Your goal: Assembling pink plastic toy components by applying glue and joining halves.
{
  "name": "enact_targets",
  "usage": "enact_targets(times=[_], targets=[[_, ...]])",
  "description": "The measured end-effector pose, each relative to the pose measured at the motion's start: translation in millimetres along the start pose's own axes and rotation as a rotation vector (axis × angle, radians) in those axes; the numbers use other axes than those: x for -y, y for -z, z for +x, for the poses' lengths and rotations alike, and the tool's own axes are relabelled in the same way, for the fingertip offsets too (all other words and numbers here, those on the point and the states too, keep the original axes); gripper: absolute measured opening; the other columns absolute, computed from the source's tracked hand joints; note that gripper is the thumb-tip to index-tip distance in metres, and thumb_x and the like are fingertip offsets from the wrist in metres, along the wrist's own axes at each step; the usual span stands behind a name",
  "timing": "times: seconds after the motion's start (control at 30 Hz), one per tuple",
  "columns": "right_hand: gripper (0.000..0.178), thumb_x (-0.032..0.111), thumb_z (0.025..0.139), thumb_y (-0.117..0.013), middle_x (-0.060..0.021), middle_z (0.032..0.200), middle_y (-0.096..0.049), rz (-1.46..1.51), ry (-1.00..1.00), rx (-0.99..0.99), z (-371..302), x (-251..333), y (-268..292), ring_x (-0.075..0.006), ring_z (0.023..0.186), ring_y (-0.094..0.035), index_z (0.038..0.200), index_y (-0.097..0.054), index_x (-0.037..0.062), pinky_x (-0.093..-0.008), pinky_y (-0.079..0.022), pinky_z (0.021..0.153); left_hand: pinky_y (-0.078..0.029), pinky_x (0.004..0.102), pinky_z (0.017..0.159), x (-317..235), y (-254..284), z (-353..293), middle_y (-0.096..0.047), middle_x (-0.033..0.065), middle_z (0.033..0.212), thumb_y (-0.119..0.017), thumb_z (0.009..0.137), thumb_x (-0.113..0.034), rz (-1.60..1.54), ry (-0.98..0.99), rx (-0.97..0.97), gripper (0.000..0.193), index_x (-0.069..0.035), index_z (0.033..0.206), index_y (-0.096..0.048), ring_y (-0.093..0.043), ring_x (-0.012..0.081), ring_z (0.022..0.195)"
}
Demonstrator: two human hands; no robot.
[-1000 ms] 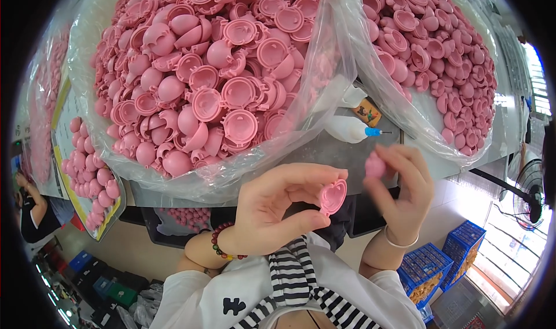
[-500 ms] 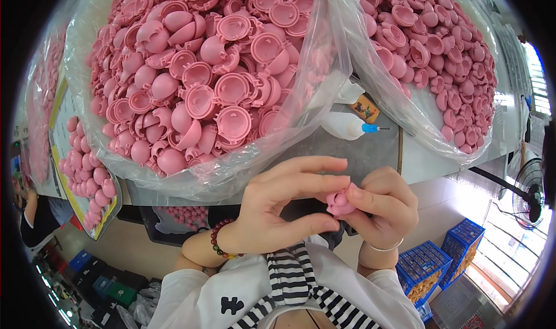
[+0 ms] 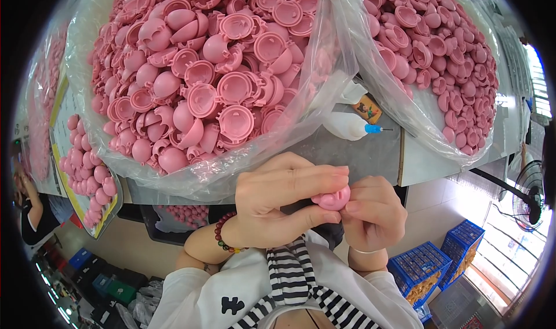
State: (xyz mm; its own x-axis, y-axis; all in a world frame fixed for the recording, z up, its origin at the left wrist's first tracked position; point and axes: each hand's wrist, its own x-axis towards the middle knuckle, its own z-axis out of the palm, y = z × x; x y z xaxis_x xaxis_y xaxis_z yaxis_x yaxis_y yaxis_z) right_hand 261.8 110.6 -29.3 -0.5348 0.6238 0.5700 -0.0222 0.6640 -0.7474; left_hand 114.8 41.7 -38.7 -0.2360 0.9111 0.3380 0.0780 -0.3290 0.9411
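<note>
A small rounded pink plastic piece [image 3: 333, 200] with raised bumps is held up in front of my chest, just off the table's near edge. My left hand [image 3: 275, 196] grips it from the left, fingers above and thumb below. On the other side my right hand [image 3: 376, 213] is closed, with its thumb and fingertips pinched at the piece's right edge. Those fingertips hide part of that edge. Beyond my hands lies a big heap of pink half-shells [image 3: 202, 74] in a clear plastic bag [image 3: 226, 178].
A second bag of smaller pink shells [image 3: 446, 57] lies at the right. Between the bags are a white bottle with a blue needle tip [image 3: 346, 126] and a small orange box [image 3: 367, 109]. Pink balls [image 3: 87, 167] sit on a tray at left. Blue crates [image 3: 420, 268] stand lower right.
The pink piece has shifted slightly left and turned, and my left fingers have closed around it. My right hand has moved left and down, its grip now at the piece's right edge.
</note>
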Motion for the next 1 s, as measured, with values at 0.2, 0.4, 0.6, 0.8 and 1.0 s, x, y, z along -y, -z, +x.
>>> enact_targets(times=[0.2,0.4,0.6,0.8,1.0], targets=[[0.025,0.001,0.064,-0.066,-0.0075,0.074,-0.057,0.211,-0.106,-0.184,0,-16,18,-0.0171,0.061,-0.052,0.085,-0.054,0.0002,-0.0252,-0.040,0.055,-0.048,0.0280,0.065,-9,6,3,-0.062,0.0146,0.082,-0.075,0.064,-0.033,-0.377,-0.040,0.143,0.035,-0.004,0.080,-0.064,-0.056,0.0220,0.076],[0.054,0.014,0.055,-0.078,-0.0032,0.087,-0.058,-0.236,-0.264,0.002,36,-28,-3,-0.0140,0.073,-0.049,0.102,-0.054,0.0023,-0.0240,-0.039,0.062,-0.044,0.0290,0.071,-6,6,-12,-0.054,0.0128,0.089,-0.076,0.063,-0.037,-1.184,0.224,0.125,0.055,-0.004,0.097,-0.047,-0.053,0.0202,0.078],[0.022,0.001,0.066,-0.064,-0.0119,0.086,-0.062,0.089,-0.364,-0.188,25,-18,-2,-0.0155,0.076,-0.058,0.086,-0.055,-0.0032,-0.0242,-0.044,0.069,-0.048,0.0329,0.064,-23,6,-11,-0.060,0.0178,0.079,-0.072,0.069,-0.033,-0.984,0.462,-0.049,0.044,-0.004,0.093,-0.049,-0.059,0.0276,0.072],[0.028,0.005,0.069,-0.062,-0.0198,0.088,-0.060,0.247,-0.332,-0.260,15,-12,5,-0.0223,0.081,-0.059,0.093,-0.051,-0.0065,-0.0278,-0.045,0.073,-0.050,0.0337,0.060,-22,15,-14,-0.061,0.0195,0.074,-0.074,0.067,-0.023,-0.682,0.192,0.041,0.034,0.002,0.087,-0.060,-0.061,0.0285,0.068],[0.039,0.026,0.075,-0.060,-0.0194,0.083,-0.059,0.084,-0.310,-0.306,3,-13,26,-0.0227,0.076,-0.057,0.092,-0.051,-0.0073,-0.0282,-0.043,0.069,-0.050,0.0312,0.065,-59,92,-48,-0.064,0.0129,0.076,-0.064,0.075,-0.012,0.280,-0.093,-0.316,0.016,0.004,0.077,-0.063,-0.062,0.0248,0.069]])
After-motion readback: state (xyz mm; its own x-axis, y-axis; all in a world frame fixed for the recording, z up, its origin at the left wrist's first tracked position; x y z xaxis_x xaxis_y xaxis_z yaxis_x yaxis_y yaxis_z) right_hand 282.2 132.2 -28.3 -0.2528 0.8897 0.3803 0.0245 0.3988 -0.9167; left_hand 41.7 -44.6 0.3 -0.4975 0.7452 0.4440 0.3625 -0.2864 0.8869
